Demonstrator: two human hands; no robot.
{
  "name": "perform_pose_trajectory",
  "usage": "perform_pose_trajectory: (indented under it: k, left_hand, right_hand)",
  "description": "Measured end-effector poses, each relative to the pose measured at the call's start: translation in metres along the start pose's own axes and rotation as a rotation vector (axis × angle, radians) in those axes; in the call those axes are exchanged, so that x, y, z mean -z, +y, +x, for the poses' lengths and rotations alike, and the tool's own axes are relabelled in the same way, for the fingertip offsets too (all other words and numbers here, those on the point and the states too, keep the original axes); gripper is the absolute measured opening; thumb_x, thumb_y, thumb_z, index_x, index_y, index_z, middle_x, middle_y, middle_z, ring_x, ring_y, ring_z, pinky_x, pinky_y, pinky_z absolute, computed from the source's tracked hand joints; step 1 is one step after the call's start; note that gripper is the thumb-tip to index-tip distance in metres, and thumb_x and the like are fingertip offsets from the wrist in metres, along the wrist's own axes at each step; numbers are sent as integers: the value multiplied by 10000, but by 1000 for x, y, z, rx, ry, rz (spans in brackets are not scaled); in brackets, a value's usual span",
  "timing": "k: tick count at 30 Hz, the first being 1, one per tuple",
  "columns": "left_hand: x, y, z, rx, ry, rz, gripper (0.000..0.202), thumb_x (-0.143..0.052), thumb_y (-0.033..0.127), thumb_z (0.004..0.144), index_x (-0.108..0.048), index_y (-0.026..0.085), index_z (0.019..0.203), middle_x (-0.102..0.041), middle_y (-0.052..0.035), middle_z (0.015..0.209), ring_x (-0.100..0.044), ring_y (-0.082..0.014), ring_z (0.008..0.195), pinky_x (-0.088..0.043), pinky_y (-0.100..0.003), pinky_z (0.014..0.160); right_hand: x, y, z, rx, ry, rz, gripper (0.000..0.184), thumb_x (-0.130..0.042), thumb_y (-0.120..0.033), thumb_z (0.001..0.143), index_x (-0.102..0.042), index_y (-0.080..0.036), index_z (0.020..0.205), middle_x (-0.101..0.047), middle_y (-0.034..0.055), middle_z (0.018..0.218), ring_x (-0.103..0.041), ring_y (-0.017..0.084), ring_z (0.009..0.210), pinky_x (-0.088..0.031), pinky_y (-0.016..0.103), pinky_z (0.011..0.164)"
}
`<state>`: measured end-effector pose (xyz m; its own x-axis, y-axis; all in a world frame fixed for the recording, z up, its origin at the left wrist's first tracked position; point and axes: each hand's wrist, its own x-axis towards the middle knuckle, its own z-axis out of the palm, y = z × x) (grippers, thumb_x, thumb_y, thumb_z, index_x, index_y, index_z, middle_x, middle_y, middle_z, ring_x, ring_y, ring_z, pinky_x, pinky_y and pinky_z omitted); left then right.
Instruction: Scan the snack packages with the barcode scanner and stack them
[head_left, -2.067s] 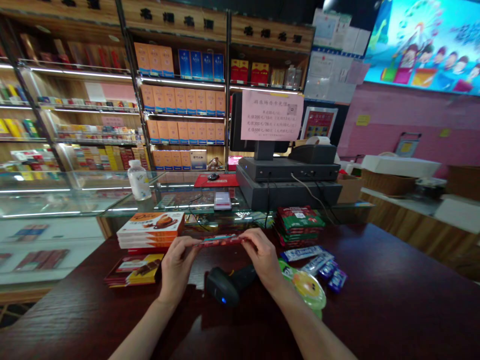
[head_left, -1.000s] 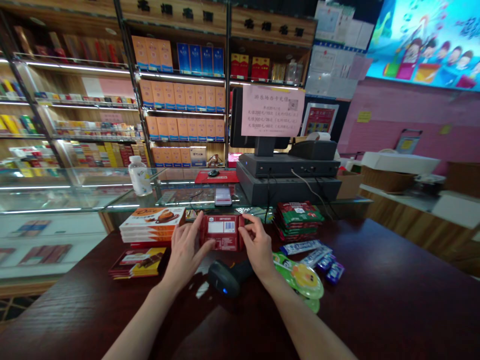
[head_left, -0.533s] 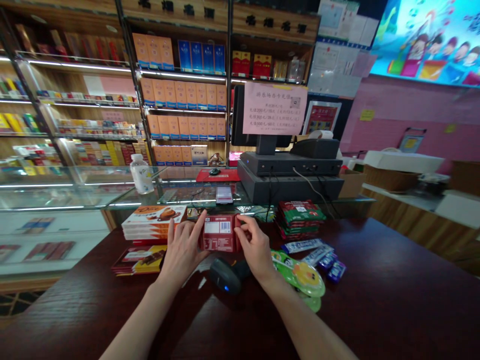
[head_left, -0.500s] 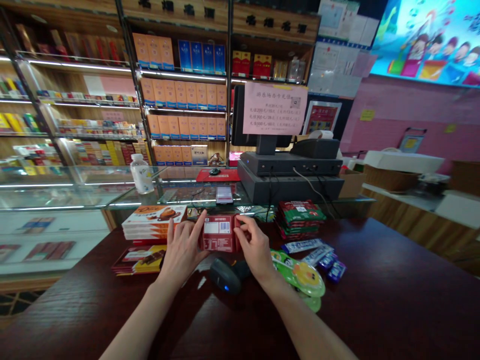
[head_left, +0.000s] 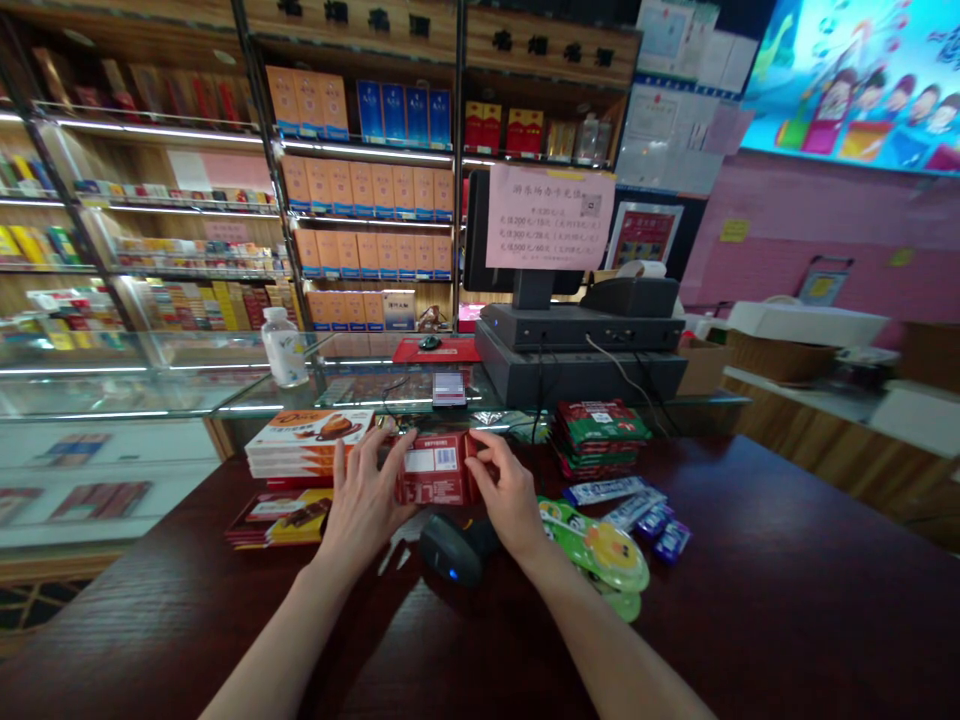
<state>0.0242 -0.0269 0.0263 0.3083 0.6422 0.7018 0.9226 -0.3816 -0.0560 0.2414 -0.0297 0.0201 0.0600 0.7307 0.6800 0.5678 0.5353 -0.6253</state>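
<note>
Nearest on the dark wood desk (head_left: 750,610) are the person's bare forearms, reaching in from the bottom edge. The left hand (head_left: 365,493) and right hand (head_left: 510,495) hold a flat red package (head_left: 435,470) between them, just above the desk, its white label and barcode panel facing up. The left fingers (head_left: 373,462) are slightly spread, bearing on the package's left end, while the right fingers (head_left: 487,460) are loosely together and curl against its right end. Just below the package, between the wrists, lies a black handheld barcode scanner (head_left: 454,550) with a small blue light. Left of the hands is a flat chocolate box (head_left: 277,520), and just beyond it a stack of orange-and-white chocolate boxes (head_left: 307,445). To the right are round green packets (head_left: 596,555), with blue gum packets (head_left: 637,522) beside them and a stack of red-and-green packets (head_left: 596,440) farther back.

Beyond the desk runs a glass display case (head_left: 375,395) carrying a phone (head_left: 448,389) and a water bottle (head_left: 283,350). To its right stands a black cash register (head_left: 577,355) with a pink notice (head_left: 550,217) taped to its monitor — and at the far end, shelves of boxed goods (head_left: 367,200) fill the wall
</note>
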Motion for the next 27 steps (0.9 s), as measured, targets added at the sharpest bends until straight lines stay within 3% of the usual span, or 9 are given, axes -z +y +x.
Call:
perform_pose_trajectory:
  k: [4,12,18,21,27]
  left_hand:
    - [-4,-2,0,-74,-23,-48,800,-700,328,811,-332,206,1511,-440,-154,1535,-289,-343,1481,-99,-632,1219]
    - [-8,-7,-1,-86,-8,-85,790,-706,340,802,-350,200,1494,-543,-144,1443,-409,-322,1417,-80,-611,1234]
    - [-8,-9,-1,-59,22,-90,744,-684,322,805,-378,197,1472,-536,-148,1429,-471,-317,1361,-115,-607,1231]
    - [-9,-12,-2,-54,26,-80,741,-679,317,808,-372,197,1472,-527,-150,1435,-471,-313,1360,-113,-600,1234]
    - [-8,-17,-3,-24,26,-33,740,-671,280,808,-363,174,1473,-541,-157,1408,-479,-319,1346,-104,-607,1230]
  right_hand:
    - [-1,3,1,-62,-40,60,354,-542,-267,942,-569,-255,1295,-718,28,928,-680,188,825,-521,289,780]
    - [2,2,5,-117,-72,157,353,-509,-261,925,-566,-235,1272,-738,17,888,-702,183,826,-512,284,778]
    - [7,9,6,-143,-125,214,337,-476,-236,929,-559,-233,1256,-752,45,1035,-721,185,914,-536,321,863]
    - [20,7,10,-129,-283,119,326,-475,-171,895,-614,-235,1183,-755,45,1064,-708,201,1005,-520,352,924]
    - [57,3,12,-53,-719,-16,558,-445,1,722,-660,-245,1175,-756,19,1111,-685,190,1086,-479,328,989]
